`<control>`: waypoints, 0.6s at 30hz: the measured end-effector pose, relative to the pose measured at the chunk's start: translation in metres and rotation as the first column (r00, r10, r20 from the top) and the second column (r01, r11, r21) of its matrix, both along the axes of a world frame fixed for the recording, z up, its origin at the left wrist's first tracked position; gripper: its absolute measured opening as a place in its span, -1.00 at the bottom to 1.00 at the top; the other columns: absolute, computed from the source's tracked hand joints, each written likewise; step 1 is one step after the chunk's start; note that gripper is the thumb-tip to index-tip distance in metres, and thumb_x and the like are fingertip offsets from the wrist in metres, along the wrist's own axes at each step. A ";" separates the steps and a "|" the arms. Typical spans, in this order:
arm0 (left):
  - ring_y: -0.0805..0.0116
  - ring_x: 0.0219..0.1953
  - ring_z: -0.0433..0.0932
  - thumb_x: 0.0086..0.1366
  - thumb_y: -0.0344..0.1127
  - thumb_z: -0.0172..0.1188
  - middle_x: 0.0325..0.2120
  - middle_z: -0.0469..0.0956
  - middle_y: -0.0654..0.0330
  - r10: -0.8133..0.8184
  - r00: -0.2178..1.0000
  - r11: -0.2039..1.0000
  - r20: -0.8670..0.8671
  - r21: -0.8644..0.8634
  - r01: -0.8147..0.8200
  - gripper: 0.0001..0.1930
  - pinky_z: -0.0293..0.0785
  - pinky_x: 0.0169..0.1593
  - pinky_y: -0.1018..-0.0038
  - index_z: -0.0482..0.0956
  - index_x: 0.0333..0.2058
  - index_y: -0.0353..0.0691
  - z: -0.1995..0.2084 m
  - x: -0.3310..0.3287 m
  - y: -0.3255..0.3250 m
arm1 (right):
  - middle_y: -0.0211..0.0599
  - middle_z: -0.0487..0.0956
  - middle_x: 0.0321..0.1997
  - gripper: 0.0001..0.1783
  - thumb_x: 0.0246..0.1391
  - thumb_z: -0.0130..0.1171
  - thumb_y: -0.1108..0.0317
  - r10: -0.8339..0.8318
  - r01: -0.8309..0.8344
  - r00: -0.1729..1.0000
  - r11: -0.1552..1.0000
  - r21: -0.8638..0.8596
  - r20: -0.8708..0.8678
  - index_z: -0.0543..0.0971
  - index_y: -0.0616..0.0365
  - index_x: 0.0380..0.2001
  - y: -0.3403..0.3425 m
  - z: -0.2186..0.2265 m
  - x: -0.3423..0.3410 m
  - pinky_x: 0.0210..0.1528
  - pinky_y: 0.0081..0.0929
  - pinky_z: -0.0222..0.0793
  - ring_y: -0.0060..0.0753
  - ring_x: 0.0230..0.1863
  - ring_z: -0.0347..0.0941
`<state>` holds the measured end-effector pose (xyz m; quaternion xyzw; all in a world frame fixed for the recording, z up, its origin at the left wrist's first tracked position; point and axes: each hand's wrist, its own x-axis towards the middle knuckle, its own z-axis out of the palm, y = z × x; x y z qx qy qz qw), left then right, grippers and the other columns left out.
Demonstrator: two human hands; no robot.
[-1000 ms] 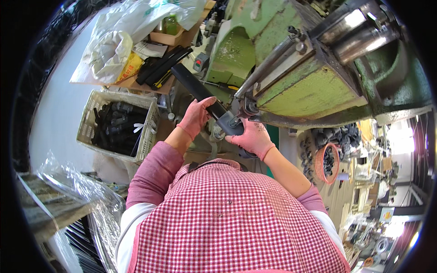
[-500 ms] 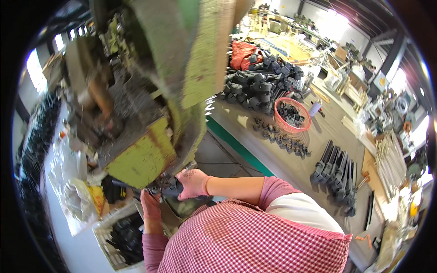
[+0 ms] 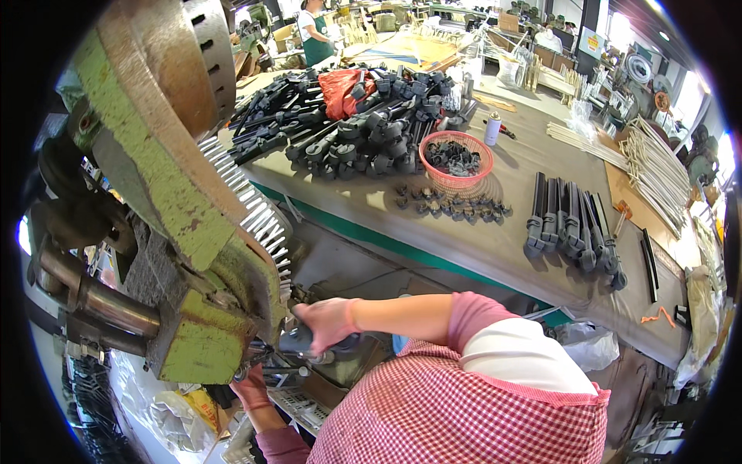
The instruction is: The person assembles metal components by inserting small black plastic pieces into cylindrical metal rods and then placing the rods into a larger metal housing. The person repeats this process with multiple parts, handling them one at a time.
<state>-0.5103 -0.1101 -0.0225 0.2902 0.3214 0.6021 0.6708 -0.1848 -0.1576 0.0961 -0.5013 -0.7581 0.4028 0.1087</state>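
My right hand [image 3: 330, 321], in a pink glove, is closed around a dark grey tubular part [image 3: 296, 341] at the lower edge of a worn green machine [image 3: 202, 332]. That part's far end is hidden by the machine. Lower and to the left, my left hand [image 3: 251, 388], also gloved in pink, is curled up against the underside of the machine head. Its fingertips are partly covered there, and what they grip cannot be made out. A black piece [image 3: 222, 395] shows just left of these fingers.
On the brown table [image 3: 510, 255] lie a heap of dark grey tubular parts [image 3: 355, 143], a red plastic bag [image 3: 344, 91], a pink basket [image 3: 457, 181] of small black pieces, a spray can [image 3: 492, 128] and a row of tubes [image 3: 572, 224]. A person [image 3: 314, 39] stands far back.
My view has swung left-to-right over the scene, so more of the table's heap and the machine's toothed ring show. Both hands stay at the machine's lower edge.
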 end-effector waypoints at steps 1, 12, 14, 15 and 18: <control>0.25 0.02 0.52 0.35 0.14 0.07 -0.03 0.57 0.17 0.069 0.998 0.991 -0.015 -0.110 -0.070 -0.46 0.36 0.20 0.28 0.49 0.08 -0.17 -0.008 -0.008 0.002 | 0.07 0.61 -0.18 -0.14 -0.27 0.42 0.07 -0.070 0.072 0.997 0.997 -0.034 0.037 0.27 0.32 0.04 -0.004 -0.012 0.018 -0.09 -0.18 0.49 0.03 -0.11 0.59; 0.31 -0.36 0.49 0.32 0.13 0.16 -0.40 0.53 0.28 0.151 0.987 0.896 -0.056 -0.414 -0.160 -0.60 0.50 -0.13 0.37 0.52 -0.29 -0.14 -0.152 -0.042 -0.121 | -0.34 0.61 -0.27 -0.50 -0.14 0.48 0.34 -0.735 0.609 0.178 0.604 -0.514 -0.654 0.55 0.28 -0.12 -0.011 -0.106 0.274 -0.22 -0.45 0.48 -0.48 -0.29 0.54; 0.31 -0.36 0.49 0.33 0.11 0.15 -0.39 0.52 0.28 0.146 0.968 0.787 -0.205 -0.569 -0.240 -0.61 0.49 -0.14 0.38 0.52 -0.27 -0.14 -0.163 0.011 -0.130 | -0.33 0.63 -0.24 -0.65 -0.03 0.39 0.49 -0.582 0.545 -0.088 0.651 -0.528 -0.809 0.56 0.26 -0.14 0.035 -0.105 0.320 -0.18 -0.42 0.54 -0.47 -0.26 0.57; 0.31 -0.36 0.49 0.33 0.10 0.15 -0.39 0.52 0.28 0.111 0.967 0.764 -0.231 -0.602 -0.232 -0.61 0.49 -0.14 0.38 0.51 -0.27 -0.15 -0.164 0.042 -0.129 | -0.30 0.64 -0.22 -0.68 0.01 0.36 0.47 -0.509 0.613 -0.105 0.643 -0.459 -0.854 0.57 0.24 -0.14 0.069 -0.102 0.345 -0.15 -0.35 0.57 -0.41 -0.25 0.59; 0.32 -0.35 0.49 0.34 0.07 0.14 -0.38 0.52 0.28 -0.001 0.962 0.712 -0.272 -0.676 -0.190 -0.63 0.49 -0.15 0.38 0.50 -0.25 -0.16 -0.152 0.133 -0.119 | -0.27 0.65 -0.35 -0.80 0.05 0.31 0.38 -0.593 0.442 -0.217 0.649 -0.620 -0.775 0.62 0.27 -0.27 0.183 -0.085 0.435 -0.27 -0.32 0.58 -0.33 -0.38 0.61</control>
